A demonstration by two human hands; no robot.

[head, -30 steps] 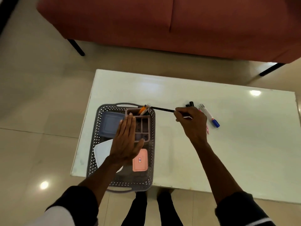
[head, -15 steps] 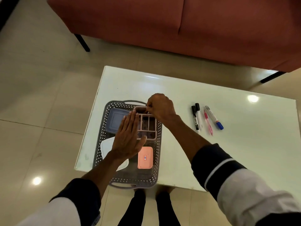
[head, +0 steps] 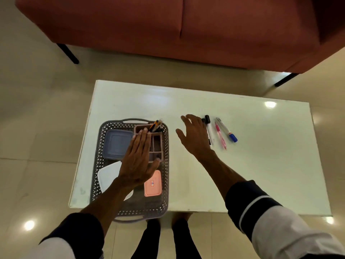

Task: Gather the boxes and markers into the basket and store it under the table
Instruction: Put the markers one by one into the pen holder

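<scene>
Withdrawn from the organizer since half a second ago: right hand (head: 194,136), now spread, holding nothing, beside the markers. Left to right: basket (head: 130,206) lengthwise toward the sofa on the bench (head: 261,174); left hand (head: 137,161) flat over the organizer (head: 155,144); markers (head: 221,132) lying near-parallel, tips toward the sofa.

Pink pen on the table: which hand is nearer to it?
Right. The right hand is open above the table just left of the pink pen; the left hand lies flat over the basket, farther left.
</scene>
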